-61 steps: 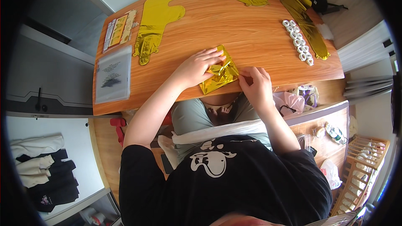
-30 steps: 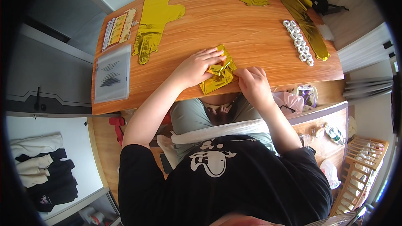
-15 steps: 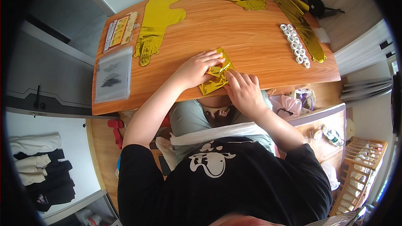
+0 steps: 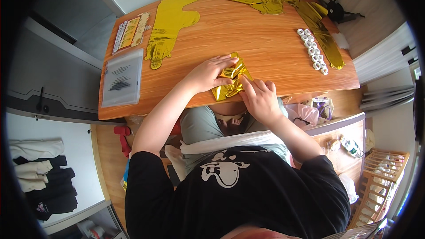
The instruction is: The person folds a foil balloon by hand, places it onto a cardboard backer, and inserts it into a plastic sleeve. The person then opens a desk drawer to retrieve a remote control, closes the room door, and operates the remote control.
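Note:
A folded piece of shiny gold foil balloon lies at the near edge of the wooden table, creased and crumpled. My left hand rests flat over its left and upper side, fingers stretched together and thumb spread apart. From the right, my right hand touches the foil with a stretched index finger. Its other fingers are bent and its thumb is partly hidden; nothing shows gripped in it. Flat on the table at the far left is a gold foil balloon, and another gold foil balloon is spread at the far right.
White ring-shaped rolls stand in rows on the table's right. Clear plastic sleeves and a printed card packet lie at the left. A black device with antennas sits at the back right corner. My legs are below the near edge.
My left thumb has moved lower onto the foil. My right index finger has straightened and shifted slightly down. The foil's lower part looks more crumpled.

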`<state>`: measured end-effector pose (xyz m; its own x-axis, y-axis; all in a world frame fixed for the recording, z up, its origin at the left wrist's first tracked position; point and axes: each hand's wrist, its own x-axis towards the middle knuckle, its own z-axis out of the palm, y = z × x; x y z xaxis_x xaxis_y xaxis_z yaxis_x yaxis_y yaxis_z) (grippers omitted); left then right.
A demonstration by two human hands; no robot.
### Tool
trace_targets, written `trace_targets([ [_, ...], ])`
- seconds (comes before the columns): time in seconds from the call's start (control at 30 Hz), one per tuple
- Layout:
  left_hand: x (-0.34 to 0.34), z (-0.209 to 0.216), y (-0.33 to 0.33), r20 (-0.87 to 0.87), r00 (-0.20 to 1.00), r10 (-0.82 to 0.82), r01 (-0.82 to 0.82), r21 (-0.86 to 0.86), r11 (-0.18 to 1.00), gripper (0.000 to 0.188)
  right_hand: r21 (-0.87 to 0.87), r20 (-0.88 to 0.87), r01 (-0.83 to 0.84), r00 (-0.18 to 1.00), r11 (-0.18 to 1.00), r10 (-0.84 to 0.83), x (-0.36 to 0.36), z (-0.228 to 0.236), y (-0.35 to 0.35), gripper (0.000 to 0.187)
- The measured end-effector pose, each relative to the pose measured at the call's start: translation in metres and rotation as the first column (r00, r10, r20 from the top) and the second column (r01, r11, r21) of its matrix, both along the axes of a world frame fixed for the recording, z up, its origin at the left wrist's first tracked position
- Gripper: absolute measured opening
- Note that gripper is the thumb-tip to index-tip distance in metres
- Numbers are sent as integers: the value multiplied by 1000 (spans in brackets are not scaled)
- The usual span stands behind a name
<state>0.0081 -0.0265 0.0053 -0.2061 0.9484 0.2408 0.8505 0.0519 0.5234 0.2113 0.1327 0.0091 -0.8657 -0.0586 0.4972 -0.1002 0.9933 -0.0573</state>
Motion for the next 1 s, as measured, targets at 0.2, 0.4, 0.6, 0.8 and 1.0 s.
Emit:
trace_targets([
  [0.2,-5,0,-3,114,992,-54,50,39,998,68,1,15,5,1000,1000,-5,0,2,-1,50],
  [0.4,0,3,-1,49,998,-29,29,0,1000,56,69,39,7,999,998,-10,-2,-1,-5,45],
  [0.6,0,-3,1,-44,999,-8,8,1,1000,54,-125,-56,-38,998,991,31,1,-2,-3,48],
  [0.8,1,-6,2,-64,998,-5,6,11,1000,58,53,101,1,995,999,-7,4,3,-4,59],
  [1.0,3,-3,3,-81,997,-2,3,4,1000,59,43,9,5,1000,999,-6,6,-5,0,53],
])
